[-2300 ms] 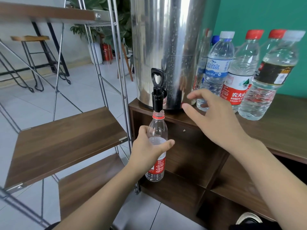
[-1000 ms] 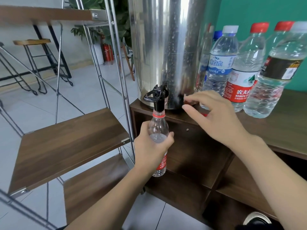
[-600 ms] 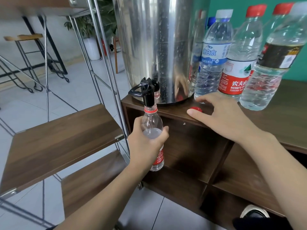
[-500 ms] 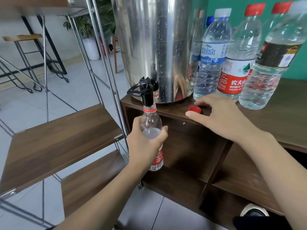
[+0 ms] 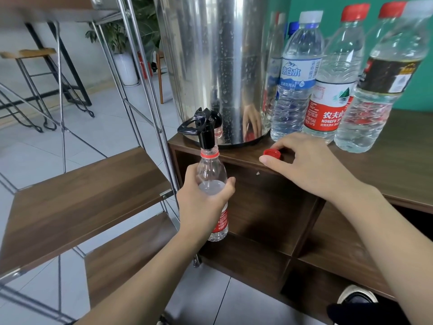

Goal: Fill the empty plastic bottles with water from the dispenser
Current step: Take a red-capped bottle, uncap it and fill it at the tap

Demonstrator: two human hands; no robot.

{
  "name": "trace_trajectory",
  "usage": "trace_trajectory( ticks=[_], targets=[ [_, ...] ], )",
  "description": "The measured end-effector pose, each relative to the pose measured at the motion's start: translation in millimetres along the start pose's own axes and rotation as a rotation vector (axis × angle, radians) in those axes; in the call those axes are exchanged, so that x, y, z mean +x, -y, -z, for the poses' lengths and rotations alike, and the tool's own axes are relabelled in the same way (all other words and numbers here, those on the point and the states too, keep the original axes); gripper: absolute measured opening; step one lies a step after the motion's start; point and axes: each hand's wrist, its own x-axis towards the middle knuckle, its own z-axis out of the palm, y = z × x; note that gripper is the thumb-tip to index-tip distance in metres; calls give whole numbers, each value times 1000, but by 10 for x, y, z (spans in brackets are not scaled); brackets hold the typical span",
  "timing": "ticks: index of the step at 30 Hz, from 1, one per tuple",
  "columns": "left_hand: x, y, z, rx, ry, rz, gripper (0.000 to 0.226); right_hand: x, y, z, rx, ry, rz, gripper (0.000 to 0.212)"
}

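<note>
Filling under the lowered tap (image 5: pixel 199 124), the bottle (image 5: pixel 212 181) is staying gripped by the left hand (image 5: pixel 201 207) while the right hand (image 5: pixel 311 165), having released the lever, is pinching the red cap (image 5: pixel 271 153) at the table (image 5: pixel 398 160) edge.

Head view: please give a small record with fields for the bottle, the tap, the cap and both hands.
bottle: uncapped bottle held upright, mouth under the tap, water up to its shoulder
tap: black tap, lever tipped forward
cap: red cap on the cabinet top
left hand: left hand, grip around the bottle
right hand: right hand on the cabinet top, fingers at the cap
</note>
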Motion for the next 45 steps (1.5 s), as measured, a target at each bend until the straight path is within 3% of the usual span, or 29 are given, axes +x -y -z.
trace_trajectory(
  ticks=[45],
  targets=[
    [-1, 11, 4, 16, -1, -6, 47, -4, 1, -13, -42, 3, 8, 54]
  ],
)
